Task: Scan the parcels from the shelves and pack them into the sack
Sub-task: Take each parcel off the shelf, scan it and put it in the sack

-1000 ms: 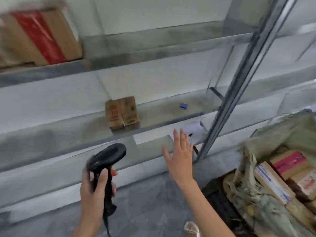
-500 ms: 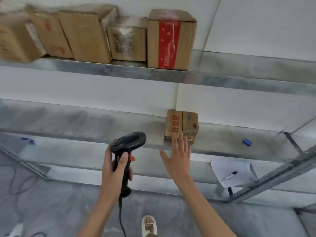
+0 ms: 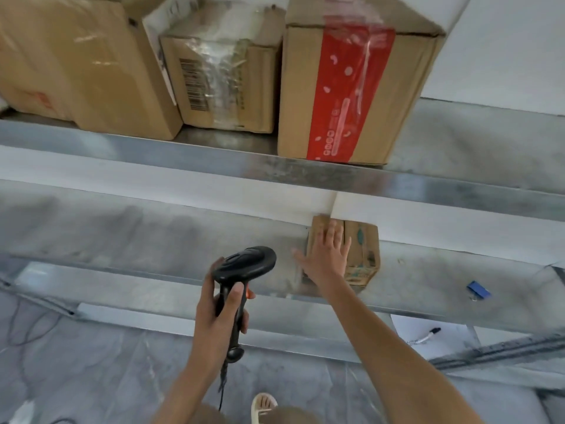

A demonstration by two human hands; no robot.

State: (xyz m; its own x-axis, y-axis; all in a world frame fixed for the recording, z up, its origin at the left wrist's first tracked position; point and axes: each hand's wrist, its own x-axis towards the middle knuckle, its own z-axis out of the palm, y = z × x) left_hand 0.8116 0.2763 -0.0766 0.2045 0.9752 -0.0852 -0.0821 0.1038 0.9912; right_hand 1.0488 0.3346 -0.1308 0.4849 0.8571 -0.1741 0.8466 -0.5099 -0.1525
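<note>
Right hand (image 3: 325,260) flat against small parcel (image 3: 360,252)

- My right hand (image 3: 325,258) covers the left face of the small carton (image 3: 362,252) on the middle shelf, so I cannot tell whether the fingers touch it; its print is too blurred to read.
- The large box (image 3: 82,62) on the upper shelf is cut off by the top and left edges.
- The red-taped box (image 3: 351,87) loses its top to the frame edge; the tape's print is illegible.
- The scanner (image 3: 244,264) cable runs out of sight at the bottom edge.
- The writing on the paper (image 3: 428,332) is too small to read.
</note>
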